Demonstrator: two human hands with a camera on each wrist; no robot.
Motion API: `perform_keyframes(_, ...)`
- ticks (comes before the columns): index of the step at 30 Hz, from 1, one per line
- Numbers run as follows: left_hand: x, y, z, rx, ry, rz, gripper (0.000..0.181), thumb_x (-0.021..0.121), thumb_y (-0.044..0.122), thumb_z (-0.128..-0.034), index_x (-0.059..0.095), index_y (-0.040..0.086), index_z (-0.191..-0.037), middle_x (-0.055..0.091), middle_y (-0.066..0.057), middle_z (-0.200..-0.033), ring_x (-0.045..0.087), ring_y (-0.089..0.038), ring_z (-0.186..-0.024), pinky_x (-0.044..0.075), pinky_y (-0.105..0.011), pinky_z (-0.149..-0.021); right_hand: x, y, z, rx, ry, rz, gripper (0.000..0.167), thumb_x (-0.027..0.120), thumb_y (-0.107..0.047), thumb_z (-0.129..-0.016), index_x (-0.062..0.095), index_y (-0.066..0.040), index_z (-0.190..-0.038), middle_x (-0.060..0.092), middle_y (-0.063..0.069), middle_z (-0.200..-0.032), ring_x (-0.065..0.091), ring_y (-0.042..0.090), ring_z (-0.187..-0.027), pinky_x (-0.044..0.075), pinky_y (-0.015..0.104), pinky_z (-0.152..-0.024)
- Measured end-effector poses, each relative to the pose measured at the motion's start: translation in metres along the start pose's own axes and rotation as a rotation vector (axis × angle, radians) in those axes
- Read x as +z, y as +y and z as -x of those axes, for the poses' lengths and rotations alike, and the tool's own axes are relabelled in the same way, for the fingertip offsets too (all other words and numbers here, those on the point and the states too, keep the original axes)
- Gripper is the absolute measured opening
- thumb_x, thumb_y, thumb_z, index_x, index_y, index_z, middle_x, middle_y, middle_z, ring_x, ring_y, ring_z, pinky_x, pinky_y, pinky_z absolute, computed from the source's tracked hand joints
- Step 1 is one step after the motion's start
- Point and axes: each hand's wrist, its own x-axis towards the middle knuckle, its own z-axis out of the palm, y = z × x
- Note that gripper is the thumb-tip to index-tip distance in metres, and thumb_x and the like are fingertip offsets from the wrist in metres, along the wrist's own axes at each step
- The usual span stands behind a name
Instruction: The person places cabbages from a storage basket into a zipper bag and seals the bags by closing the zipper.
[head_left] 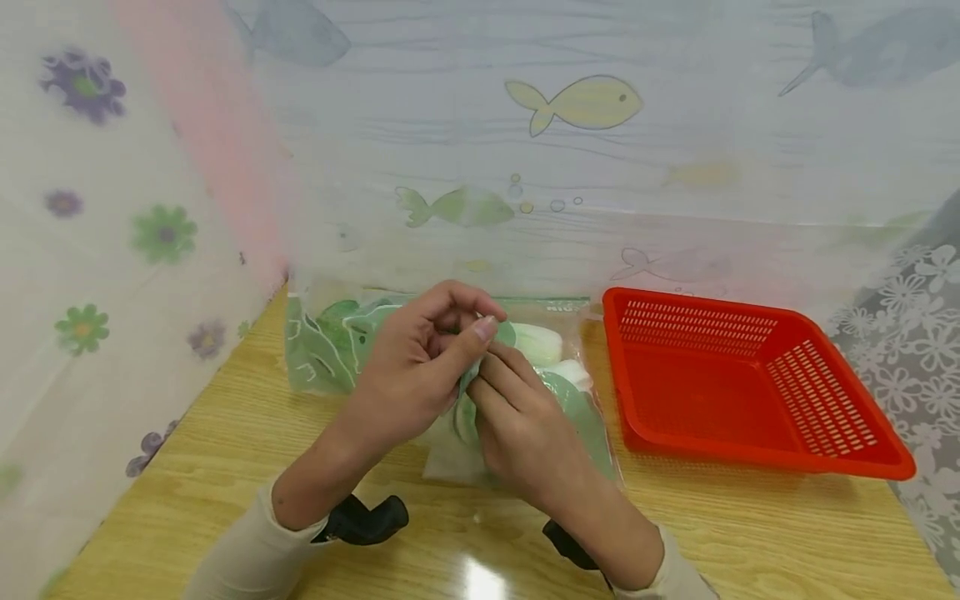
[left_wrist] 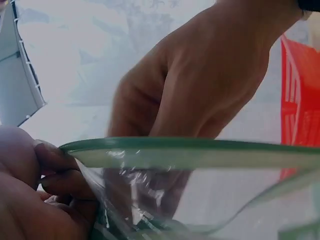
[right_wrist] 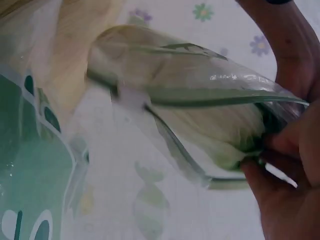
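My left hand point(head_left: 408, 379) pinches the edge of a clear zip bag point(left_wrist: 190, 145) with a green seal strip. The bag's mouth gapes in both wrist views. Past that strip, my right hand point(head_left: 525, 425) reaches in, its fingers partly seen through the plastic. In the right wrist view its fingertips pinch the green leaf end of a bok choy point(right_wrist: 215, 130) with pale ribbed stalks. From the head, my hands meet above the bags and hide the pinched spots. White stalks point(head_left: 538, 343) show to the right of my fingers.
A red plastic basket point(head_left: 690, 400) with slotted sides stands on the wooden table point(head_left: 247, 450) to the right. Behind the hands lies a green-printed clear bag point(head_left: 318, 367). Patterned curtains point(head_left: 450, 150) hang at the back and both sides.
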Motion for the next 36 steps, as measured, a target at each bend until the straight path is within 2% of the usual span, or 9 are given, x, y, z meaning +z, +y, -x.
perform_keyframes(5,-0.017,0.006,-0.001,0.077,0.207,-0.026,0.018,0.060,0.010,-0.1096,0.068,0.001,-0.123,0.061,-0.014,-0.085,0.050,-0.024,-0.042,0.046,-0.032,-0.042,-0.017,0.013,-0.002,0.103,-0.086,-0.282,0.056,0.046,-0.037,-0.115,0.051,0.006,-0.151,0.044,0.021,-0.161,0.044,0.036,-0.150,0.038,0.043,-0.123)
perform_keyframes(10,-0.034,0.010,-0.006,0.018,0.340,0.104,0.018,0.066,0.011,-0.1069,0.071,0.003,-0.122,0.067,-0.014,-0.098,0.058,-0.023,-0.048,0.050,-0.029,-0.050,-0.051,0.024,0.006,0.378,-0.189,-0.231,0.094,0.069,-0.071,-0.092,0.046,-0.008,-0.158,0.045,0.008,-0.156,0.045,0.026,-0.142,0.044,0.047,-0.113)
perform_keyframes(12,-0.037,0.011,-0.007,-0.010,0.364,0.152,0.017,0.067,0.012,-0.1063,0.071,0.003,-0.121,0.068,-0.010,-0.095,0.060,-0.020,-0.051,0.051,-0.028,-0.053,-0.062,0.027,0.012,0.482,-0.307,-0.242,0.089,0.080,-0.067,-0.086,0.053,-0.014,-0.151,0.053,-0.001,-0.145,0.055,0.018,-0.128,0.051,0.042,-0.104)
perform_keyframes(14,-0.038,0.010,-0.008,-0.023,0.374,0.177,0.017,0.067,0.012,-0.1060,0.071,0.003,-0.121,0.067,-0.006,-0.092,0.062,-0.019,-0.053,0.052,-0.028,-0.054,-0.069,0.028,0.015,0.545,-0.396,-0.309,0.063,0.085,-0.054,-0.088,0.064,-0.018,-0.135,0.063,-0.009,-0.126,0.064,0.012,-0.108,0.057,0.037,-0.092)
perform_keyframes(19,-0.041,0.008,-0.009,-0.018,0.405,0.214,0.022,0.066,0.011,-0.1064,0.070,0.006,-0.127,0.062,-0.001,-0.083,0.063,-0.017,-0.055,0.052,-0.029,-0.056,-0.073,0.027,0.017,0.551,-0.455,-0.478,0.028,0.088,-0.033,-0.090,0.072,-0.020,-0.109,0.069,-0.013,-0.098,0.067,0.009,-0.085,0.060,0.031,-0.078)
perform_keyframes(22,-0.046,0.008,-0.009,-0.013,0.419,0.223,0.028,0.064,0.007,-0.1062,0.068,0.007,-0.134,0.059,-0.002,-0.078,0.061,-0.017,-0.053,0.051,-0.028,-0.054,-0.073,0.025,0.015,0.517,-0.376,-0.474,0.022,0.090,-0.019,-0.088,0.072,-0.019,-0.102,0.068,-0.012,-0.091,0.066,0.008,-0.080,0.060,0.029,-0.074)
perform_keyframes(25,-0.057,0.013,-0.006,-0.013,0.411,0.139,0.030,0.065,0.002,-0.1036,0.071,0.004,-0.133,0.058,-0.005,-0.071,0.057,-0.020,-0.048,0.048,-0.029,-0.050,-0.072,0.027,0.013,0.504,-0.171,-0.420,0.016,0.084,-0.003,-0.091,0.073,-0.014,-0.095,0.068,-0.006,-0.084,0.064,0.010,-0.071,0.059,0.026,-0.066)
perform_keyframes(30,-0.077,0.029,0.004,-0.046,0.348,-0.171,0.024,0.068,0.002,-0.1014,0.077,0.005,-0.123,0.063,-0.010,-0.065,0.058,-0.023,-0.049,0.047,-0.030,-0.051,-0.078,0.037,0.013,0.569,0.193,-0.486,0.007,0.071,0.011,-0.095,0.073,0.005,-0.097,0.070,0.008,-0.082,0.062,0.014,-0.061,0.056,0.020,-0.058)
perform_keyframes(36,-0.092,0.037,0.011,-0.153,0.179,-0.539,0.022,0.062,0.017,-0.1075,0.078,0.019,-0.122,0.068,-0.003,-0.070,0.059,-0.020,-0.055,0.046,-0.031,-0.054,-0.074,0.038,0.013,0.542,0.352,-0.648,0.005,0.065,0.013,-0.098,0.068,0.015,-0.101,0.078,0.008,-0.088,0.056,0.012,-0.051,0.050,0.019,-0.050)
